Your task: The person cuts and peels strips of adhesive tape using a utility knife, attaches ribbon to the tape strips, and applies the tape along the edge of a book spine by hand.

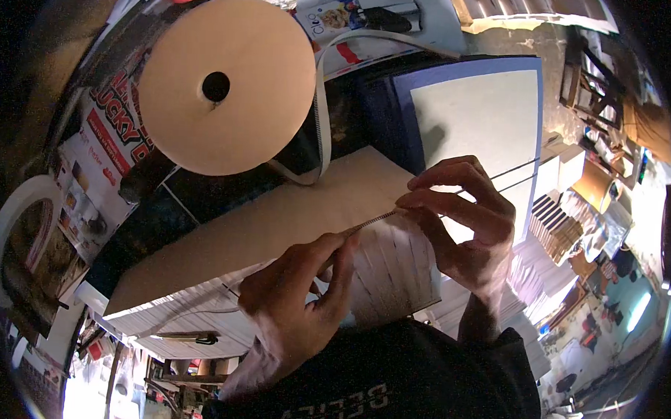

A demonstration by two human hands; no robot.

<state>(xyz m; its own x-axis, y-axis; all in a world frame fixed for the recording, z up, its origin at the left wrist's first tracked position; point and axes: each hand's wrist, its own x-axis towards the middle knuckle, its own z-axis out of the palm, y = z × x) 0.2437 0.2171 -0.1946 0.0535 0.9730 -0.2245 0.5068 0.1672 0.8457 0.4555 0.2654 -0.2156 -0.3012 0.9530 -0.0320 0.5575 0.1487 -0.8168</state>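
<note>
A thin striped strip of cord-like band (376, 220) is stretched between my two hands over a stack of paper blocks (396, 267). My left hand (295, 293) pinches its lower end between thumb and fingers. At the upper end, my right hand (472, 218) pinches it with thumb and index finger. Beneath them lies a pale board or sheet (276, 222) on top of the stack. Beyond my left hand stands a large beige spool (265, 96) with a round centre hole; a grey band (323, 128) curls beside it.
A blue-edged white sheet (479, 104) lies beyond my right hand. A cutter-like tool (187, 337) rests beside the paper stack at lower left. Printed posters (108, 150) lie at the left. Stacked paper and books (553, 228) stand to the right.
</note>
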